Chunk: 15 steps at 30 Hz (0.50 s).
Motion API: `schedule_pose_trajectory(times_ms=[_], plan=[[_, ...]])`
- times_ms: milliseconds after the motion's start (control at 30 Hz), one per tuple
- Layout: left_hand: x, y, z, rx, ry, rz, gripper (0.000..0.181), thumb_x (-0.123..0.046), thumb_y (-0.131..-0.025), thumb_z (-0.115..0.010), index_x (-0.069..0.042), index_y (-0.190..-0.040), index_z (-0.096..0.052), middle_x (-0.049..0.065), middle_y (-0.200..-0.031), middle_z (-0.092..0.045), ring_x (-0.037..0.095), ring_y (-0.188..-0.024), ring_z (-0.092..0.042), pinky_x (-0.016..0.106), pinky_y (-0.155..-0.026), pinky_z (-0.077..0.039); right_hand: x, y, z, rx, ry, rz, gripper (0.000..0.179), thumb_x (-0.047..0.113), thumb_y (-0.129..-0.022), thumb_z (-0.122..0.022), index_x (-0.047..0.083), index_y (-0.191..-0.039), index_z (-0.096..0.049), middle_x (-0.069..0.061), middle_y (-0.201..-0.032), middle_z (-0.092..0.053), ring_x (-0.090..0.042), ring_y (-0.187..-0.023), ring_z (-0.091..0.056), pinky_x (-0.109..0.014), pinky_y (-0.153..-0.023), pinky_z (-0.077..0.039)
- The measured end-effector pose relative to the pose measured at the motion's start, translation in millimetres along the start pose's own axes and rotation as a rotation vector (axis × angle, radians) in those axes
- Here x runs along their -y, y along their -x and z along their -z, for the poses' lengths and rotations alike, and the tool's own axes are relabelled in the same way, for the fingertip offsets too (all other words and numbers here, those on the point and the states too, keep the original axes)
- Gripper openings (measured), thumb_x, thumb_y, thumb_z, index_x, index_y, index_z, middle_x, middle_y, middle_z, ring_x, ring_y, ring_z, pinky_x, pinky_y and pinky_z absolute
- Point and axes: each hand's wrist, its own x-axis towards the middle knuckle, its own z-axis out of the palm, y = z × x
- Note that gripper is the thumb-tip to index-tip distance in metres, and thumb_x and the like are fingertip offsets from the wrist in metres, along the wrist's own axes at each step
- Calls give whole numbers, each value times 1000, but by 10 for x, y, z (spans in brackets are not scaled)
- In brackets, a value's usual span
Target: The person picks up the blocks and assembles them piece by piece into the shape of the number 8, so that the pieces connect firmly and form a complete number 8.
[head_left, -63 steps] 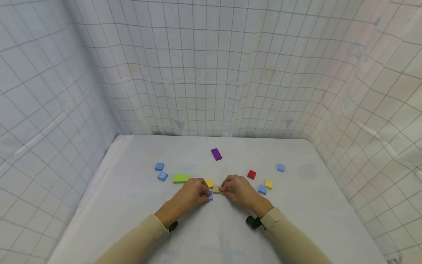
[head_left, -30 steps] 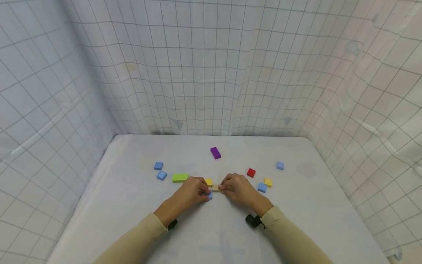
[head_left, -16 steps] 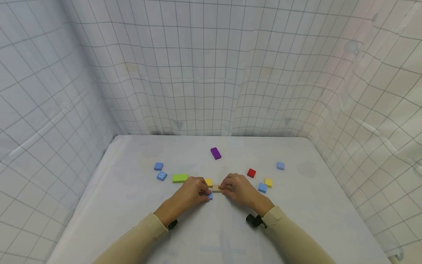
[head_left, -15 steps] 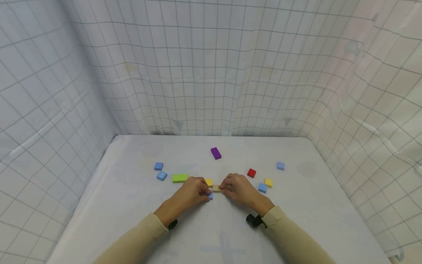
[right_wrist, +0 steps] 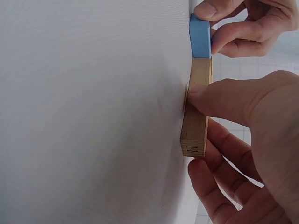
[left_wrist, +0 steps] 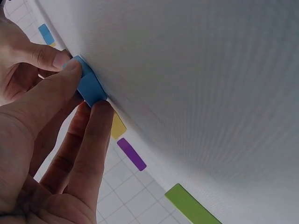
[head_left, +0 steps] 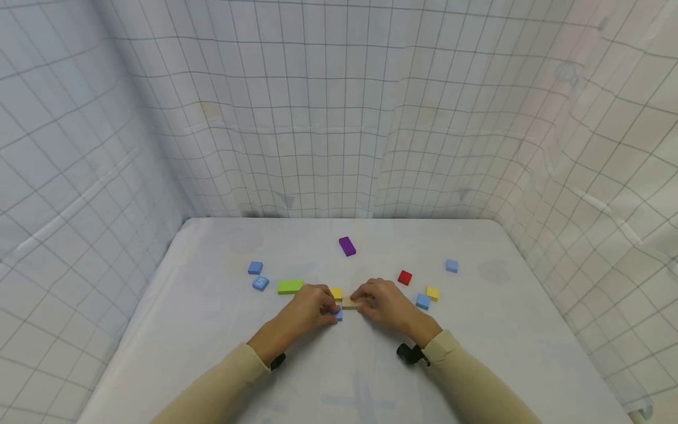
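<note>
My left hand (head_left: 313, 307) pinches a small blue block (left_wrist: 88, 84) between thumb and fingers, low over the white table. My right hand (head_left: 385, 304) has its thumb against the near side of a plain wooden block (right_wrist: 195, 123), with fingers behind it. In the right wrist view, the wooden block's end meets the blue block, so the two form a row. A yellow block (head_left: 336, 293) lies just behind them, partly covered by the left hand in the head view. Dark marks show on the wooden block's near end.
A green block (head_left: 290, 287) and two blue blocks, one numbered (head_left: 261, 283), lie to the left. Farther back is a purple block (head_left: 347, 246). On the right are a red block (head_left: 405, 277), a yellow block (head_left: 432, 293) and two more blue ones. Gridded white curtains (head_left: 339, 118) enclose the table.
The fingers of my right hand have shifted slightly left along the wooden block, with the thumb and index finger now a little farther apart. The left hand stays put on the blue block.
</note>
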Motion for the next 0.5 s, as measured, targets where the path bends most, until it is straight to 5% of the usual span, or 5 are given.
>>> schedule_pose_trajectory(times_ms=[133,200,500], plan=[[-133,9,93,18,4,33,19,-7,-86,-105,-6,-100,-93,3,-98,-83,13,-88,-76,27,-82,-68,11,16,5,12,-1,-18,33,10,-102,-92,14,-134,-86,-1,-122,-84,-12,-105,-71,-30,-96,-64],[-317,-1,205,36,9,89,18,-3,-85,-104,-3,-99,-93,5,-97,-83,14,-87,-77,28,-83,-69,13,28,11,13,3,-27,36,13,-101,-93,15,-137,-85,-1,-124,-83,-13,-105,-71,-30,-96,-64],[-397,-11,244,70,-22,136,17,-5,-87,-103,-5,-100,-93,4,-99,-83,13,-88,-76,23,-83,-68,-25,118,105,-40,61,-3,40,17,-100,-95,14,-138,-84,-5,-128,-82,-21,-111,-75,-40,-100,-68]])
